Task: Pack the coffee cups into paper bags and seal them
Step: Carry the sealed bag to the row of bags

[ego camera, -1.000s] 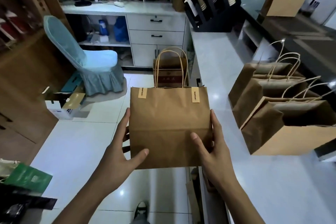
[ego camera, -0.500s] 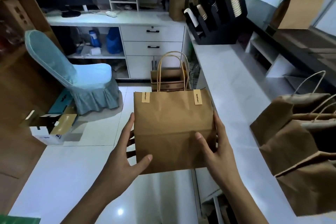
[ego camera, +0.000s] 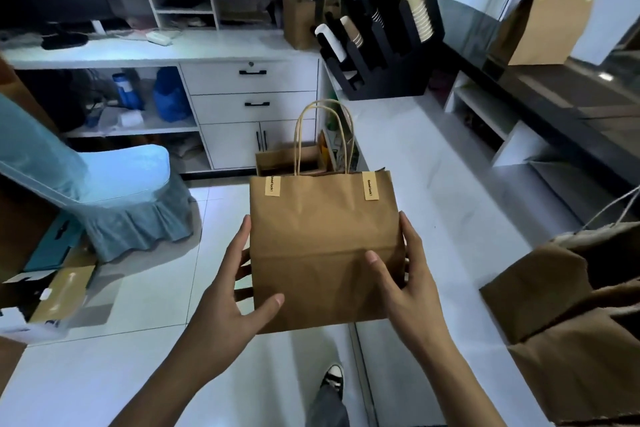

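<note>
A brown paper bag (ego camera: 322, 243) with twisted handles and two sticker strips over its folded top edge hangs in the air in front of me. My left hand (ego camera: 235, 291) grips its left side, thumb on the front face and fingers behind. My right hand (ego camera: 405, 277) grips its right side the same way. What the bag contains is hidden. Stacks of paper coffee cups (ego camera: 415, 7) stand in a black rack (ego camera: 388, 80) at the counter's far end.
The white counter (ego camera: 426, 177) runs along my right, with several brown bags (ego camera: 581, 319) at its near right edge. Another bag (ego camera: 543, 28) sits on the dark upper ledge. One more bag (ego camera: 277, 159) stands on the floor beyond. A blue-covered chair (ego camera: 104, 184) and a cardboard box (ego camera: 52, 298) are left.
The view has swung upward and left, so the bags on the counter slid to the right edge. The held bag stays between both hands, slightly farther from the counter bags.
</note>
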Demonstrator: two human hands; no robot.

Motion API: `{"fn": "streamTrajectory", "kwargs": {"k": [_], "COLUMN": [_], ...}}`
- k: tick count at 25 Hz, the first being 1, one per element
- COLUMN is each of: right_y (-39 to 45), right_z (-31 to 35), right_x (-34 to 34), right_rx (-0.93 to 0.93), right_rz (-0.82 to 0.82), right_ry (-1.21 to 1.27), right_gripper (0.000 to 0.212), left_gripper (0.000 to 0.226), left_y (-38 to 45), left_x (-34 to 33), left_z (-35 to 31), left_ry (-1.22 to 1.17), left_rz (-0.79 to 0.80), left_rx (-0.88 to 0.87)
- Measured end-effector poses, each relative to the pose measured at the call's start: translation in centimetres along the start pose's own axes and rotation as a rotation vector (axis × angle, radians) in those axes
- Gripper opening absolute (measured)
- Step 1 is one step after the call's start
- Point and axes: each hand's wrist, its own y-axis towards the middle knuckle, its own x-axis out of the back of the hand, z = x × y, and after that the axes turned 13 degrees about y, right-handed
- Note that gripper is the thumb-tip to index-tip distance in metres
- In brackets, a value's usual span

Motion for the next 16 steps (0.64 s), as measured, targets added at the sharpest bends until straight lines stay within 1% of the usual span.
{"fn": "streamTrajectory", "kwargs": {"k": [4, 10, 16], "right_y": [7.6, 19.3, 27.2], "right_z": [-0.8, -0.6, -0.6], "right_x": [0.4, 2.6, 4.6], "right_rx": [-0.009, -0.019, -0.017], "right_rz": [-0.026, -0.066, -0.103], "right_ry": [0.012, 0.047, 0.057], "right_gripper": [0.078, 0.074, 0.075], "left_gripper": [0.107, 0.103, 0.101], "left_y": [7.7, 20.0, 28.5], "left_x": [-1.5, -4.3, -6.8], "left_z": [-0.4, -3.7, -5.7], "left_ry": [-0.011, -0.009, -0.01], "left_rz": [0.007, -0.013, 0.036], "left_rx": [-0.008, -0.038, -0.078]}}
